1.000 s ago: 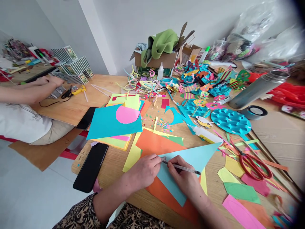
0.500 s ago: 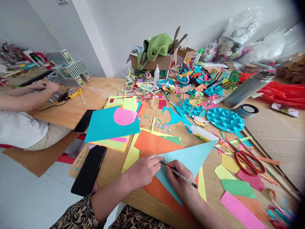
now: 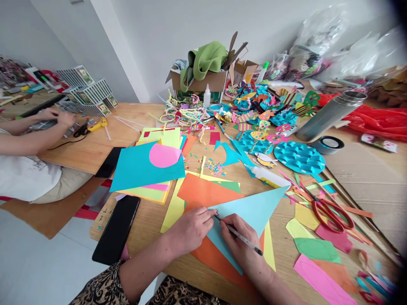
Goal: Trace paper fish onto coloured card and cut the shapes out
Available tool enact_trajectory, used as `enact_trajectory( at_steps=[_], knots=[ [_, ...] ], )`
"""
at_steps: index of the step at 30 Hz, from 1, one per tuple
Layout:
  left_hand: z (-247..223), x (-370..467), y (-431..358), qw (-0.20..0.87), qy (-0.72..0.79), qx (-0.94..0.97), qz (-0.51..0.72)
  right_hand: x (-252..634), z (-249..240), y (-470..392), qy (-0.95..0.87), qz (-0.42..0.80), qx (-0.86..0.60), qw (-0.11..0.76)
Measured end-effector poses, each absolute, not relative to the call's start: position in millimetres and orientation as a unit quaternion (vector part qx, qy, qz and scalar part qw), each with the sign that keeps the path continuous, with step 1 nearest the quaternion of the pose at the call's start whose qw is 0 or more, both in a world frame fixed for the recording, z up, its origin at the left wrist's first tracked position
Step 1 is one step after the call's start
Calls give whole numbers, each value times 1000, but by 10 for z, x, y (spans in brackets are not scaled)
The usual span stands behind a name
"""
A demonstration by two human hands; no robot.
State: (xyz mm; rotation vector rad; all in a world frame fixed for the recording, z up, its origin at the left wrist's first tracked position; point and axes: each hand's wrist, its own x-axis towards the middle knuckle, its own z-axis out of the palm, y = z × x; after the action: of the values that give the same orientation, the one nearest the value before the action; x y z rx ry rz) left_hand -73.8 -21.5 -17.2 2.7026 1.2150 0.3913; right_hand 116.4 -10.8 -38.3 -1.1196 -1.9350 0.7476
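A light blue triangular sheet of paper (image 3: 254, 212) lies over orange paper (image 3: 203, 190) and yellow paper. My right hand (image 3: 241, 237) is closed round a dark-tipped pen (image 3: 244, 240), whose point touches the blue sheet near its left corner. Beside the pen point, my left hand (image 3: 193, 226) presses its fingertips on that corner, where a small curled shape shows. The left fingers are together, and whether they pinch the paper is hard to tell. Red-handled scissors (image 3: 330, 216) rest to the right among paper scraps.
Stacked coloured sheets (image 3: 146, 169) and a black phone (image 3: 117, 228) lie left. Behind are a glue bottle (image 3: 270, 177), blue discs (image 3: 299, 157), a metal flask (image 3: 330, 114), paper fish and a cardboard box (image 3: 199, 80). Another person's hands (image 3: 59, 118) work at far left.
The view has shifted slightly, so things on the left appear a little further left. Both hands and the pen keep nearly the same place on the blue sheet.
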Motion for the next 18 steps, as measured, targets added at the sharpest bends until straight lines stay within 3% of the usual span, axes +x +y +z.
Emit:
enact_trajectory(
  at_steps=[18],
  knots=[
    [-221,-701,-214,68,415,891,167,1167,-367,-78,-717,321,-480,392]
  ],
)
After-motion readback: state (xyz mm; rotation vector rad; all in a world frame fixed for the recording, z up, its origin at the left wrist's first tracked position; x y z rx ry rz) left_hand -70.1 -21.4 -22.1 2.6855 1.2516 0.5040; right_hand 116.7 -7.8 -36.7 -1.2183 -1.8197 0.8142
